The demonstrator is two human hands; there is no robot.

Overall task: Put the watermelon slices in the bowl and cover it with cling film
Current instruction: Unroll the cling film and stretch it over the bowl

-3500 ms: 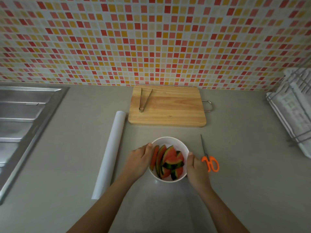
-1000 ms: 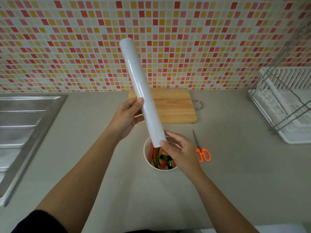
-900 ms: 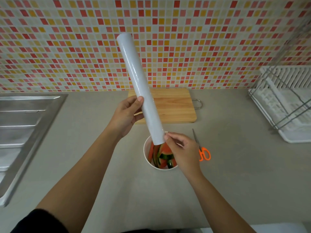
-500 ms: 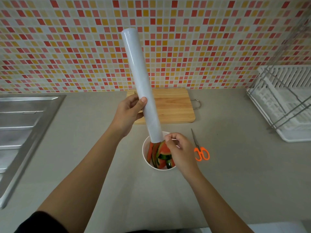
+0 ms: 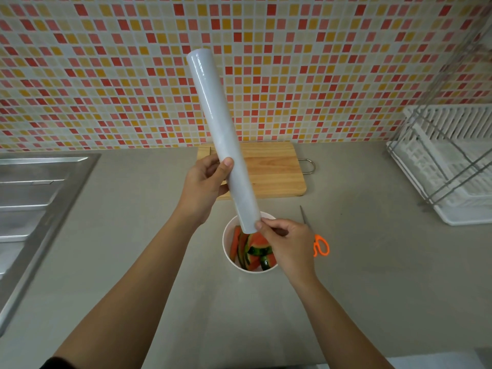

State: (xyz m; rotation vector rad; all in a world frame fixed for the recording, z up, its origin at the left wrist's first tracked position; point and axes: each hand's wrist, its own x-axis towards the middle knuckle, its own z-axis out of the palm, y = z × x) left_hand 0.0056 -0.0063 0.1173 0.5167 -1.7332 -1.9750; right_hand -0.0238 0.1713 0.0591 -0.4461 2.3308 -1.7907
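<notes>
A white bowl [image 5: 228, 235] stands on the grey counter and holds several watermelon slices [image 5: 253, 250], red with green rind. Above it I hold the white cling film roll [image 5: 221, 129] nearly upright, its top leaning to the left. My left hand [image 5: 205, 185] grips the roll around its lower half, thumb across the front. My right hand [image 5: 287, 243] hovers over the bowl's right side, and its fingertips pinch at the roll's bottom end. No loose film is visible. My right hand hides part of the bowl.
A wooden cutting board [image 5: 274, 171] lies behind the bowl against the tiled wall. Orange-handled scissors [image 5: 318, 242] lie just right of the bowl. A steel sink [image 5: 34, 198] fills the left side, and a white dish rack [image 5: 450, 166] stands at the right.
The roll came off the counter and is now held upright over the bowl. In the last second my right fingers shifted around the roll's bottom end; the roll tilted slightly.
</notes>
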